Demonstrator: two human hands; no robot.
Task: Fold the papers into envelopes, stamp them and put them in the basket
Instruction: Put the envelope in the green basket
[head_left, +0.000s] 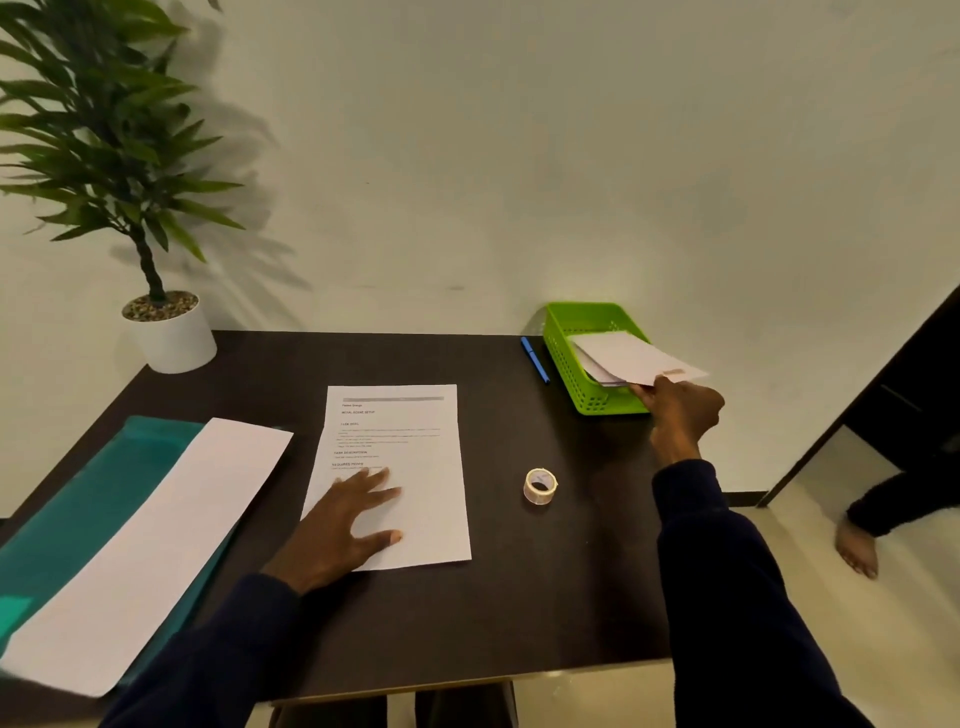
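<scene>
While pinched, folded envelope, white, flat

Place: an office or a study corner.
Worktop: dark worktop against a plain pale wall.
Stationery: printed sheet, blue pen, tape roll, green basket.
Decor: potted plant.

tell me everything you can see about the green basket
The green basket is a bright lime, plastic-looking rectangular tray with perforated walls. It sits flat at the far right of the dark table, close to the wall, with a blue pen just left of it. Folded white papers lie inside, and the right hand holds another folded paper over its near end.
</scene>
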